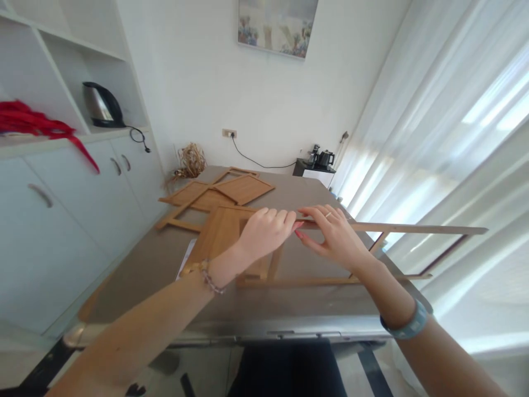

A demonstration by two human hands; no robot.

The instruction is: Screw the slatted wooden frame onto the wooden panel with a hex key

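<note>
Gripping the top rail of a wooden frame (413,228), both hands meet near its left end. The left hand (266,231) is curled over the rail in a closed fist. The right hand (334,237) pinches it just beside, with the fingers laid flatter on top and the thumb under.

The frame stands on its lower rail on the near part of the table (314,193), with its long right end reaching past the table's edge toward the curtain (446,138). It looks light and stiff, with thin slats that would probably flex or crack at the joints if twisted. A hold on the rails close to a crosspiece seems safest, and with both hands at one end the far end is likely to swing.

Behind it lie flat wooden panels (243,188) and a second frame (185,212), with a sheet of paper (185,256) beside the left wrist. Farther off are a bundle of dried grass (190,161) and a kettle (101,105) on the shelf.
</note>
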